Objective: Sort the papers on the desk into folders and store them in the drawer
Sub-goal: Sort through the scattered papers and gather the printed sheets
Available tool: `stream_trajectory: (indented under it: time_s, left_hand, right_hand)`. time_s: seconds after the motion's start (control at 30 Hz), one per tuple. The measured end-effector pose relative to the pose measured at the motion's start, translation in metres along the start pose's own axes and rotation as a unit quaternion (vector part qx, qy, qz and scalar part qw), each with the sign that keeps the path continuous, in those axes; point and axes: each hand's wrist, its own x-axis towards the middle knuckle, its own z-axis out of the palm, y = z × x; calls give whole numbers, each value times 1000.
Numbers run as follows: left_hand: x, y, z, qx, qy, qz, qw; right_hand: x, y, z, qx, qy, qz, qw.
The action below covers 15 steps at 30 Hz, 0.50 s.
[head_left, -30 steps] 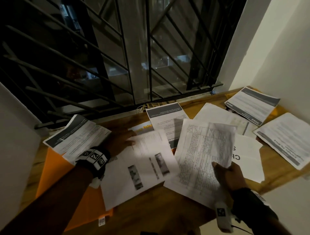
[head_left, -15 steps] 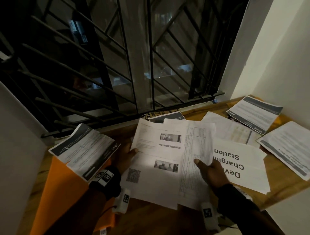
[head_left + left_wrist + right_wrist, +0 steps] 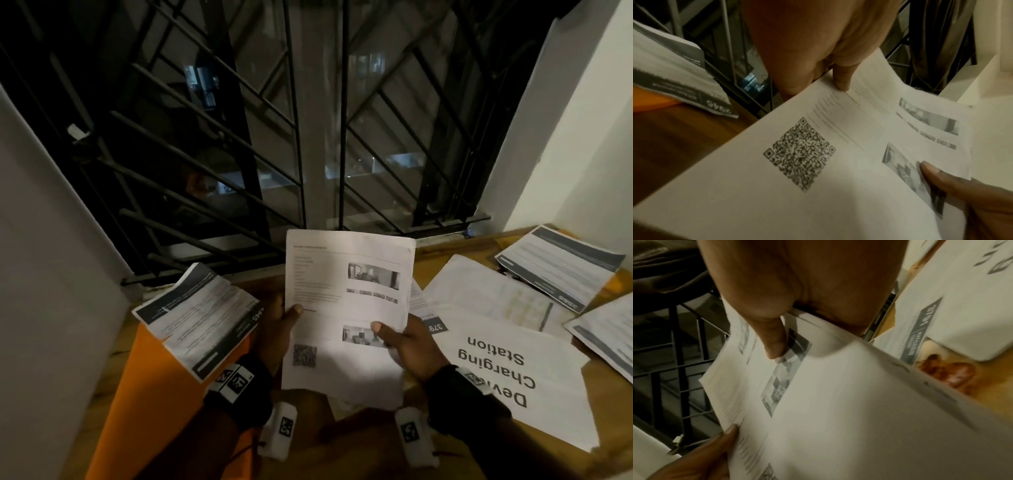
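Sheets point(image 3: 346, 308) stand upright above the bench point(image 3: 428, 250), right of the orange folder point(image 3: 150, 394), pinched at both edges by the left hand point(image 3: 277, 329) and right hand point(image 3: 407, 346). Best to tap their lower edges square on the bench, grip loose, before sliding them into that folder.

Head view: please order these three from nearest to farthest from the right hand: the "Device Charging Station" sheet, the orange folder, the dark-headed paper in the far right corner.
From the right hand:
1. "Device Charging Station" sheet, just to its right.
2. Orange folder, across on the left.
3. Dark-headed paper, far right corner by the wall.
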Motion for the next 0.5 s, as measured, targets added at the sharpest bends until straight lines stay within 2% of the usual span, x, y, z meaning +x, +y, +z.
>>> stream_trajectory:
  time_s: [0.1,0.2,0.37,0.5]
  left_hand:
    - [2,14,-10,-26,20,28,999]
    - [-3,11,-22,-38,-3,34,999]
    - [-8,-12,-23,-24,-37,-15,999]
    - [-1,-20,-21,-16,-15,-20,1000]
  right_hand:
    - [13,-15,8,14,-5,-6,1000]
    - [22,-17,12,-9,-34,-6,999]
    - [22,0,19,12,-29,27,999]
    - [24,-1,24,-3,3,36,999]
